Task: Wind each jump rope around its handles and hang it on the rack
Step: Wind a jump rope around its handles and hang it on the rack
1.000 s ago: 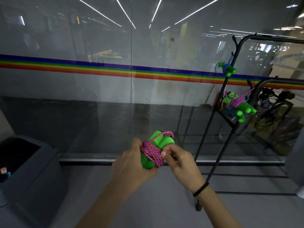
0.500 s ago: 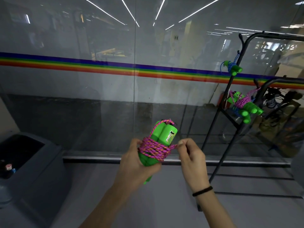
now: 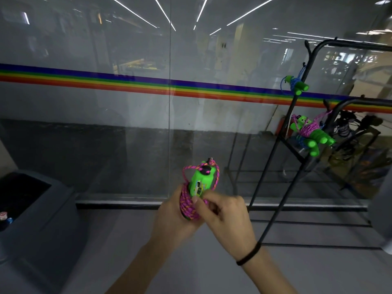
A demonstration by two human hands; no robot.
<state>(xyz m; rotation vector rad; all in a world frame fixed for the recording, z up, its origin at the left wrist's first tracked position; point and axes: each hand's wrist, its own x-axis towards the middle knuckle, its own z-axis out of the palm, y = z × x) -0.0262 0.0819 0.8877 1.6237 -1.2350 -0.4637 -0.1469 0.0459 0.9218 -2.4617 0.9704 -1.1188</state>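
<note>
A jump rope with green handles point(image 3: 201, 180) and a pink cord wound around them is upright in front of me. My left hand point(image 3: 176, 219) grips the lower part of the bundle. My right hand point(image 3: 222, 213) pinches the pink cord at the bundle's right side, and a loop of cord runs over the handle tops. The black rack point(image 3: 275, 158) stands to the right. On it hang a blue-corded rope point(image 3: 296, 87) high up and a pink-corded rope with green handles point(image 3: 309, 134) lower down.
A glass wall with a rainbow stripe point(image 3: 127, 81) fills the view ahead. A grey bin point(image 3: 42, 209) stands at the lower left. Part of a grey object point(image 3: 381, 209) shows at the right edge. The floor is grey.
The bundle has turned more upright. My right hand has moved from out at the right back in against the bundle, and a cord loop now lies over the handle tops.
</note>
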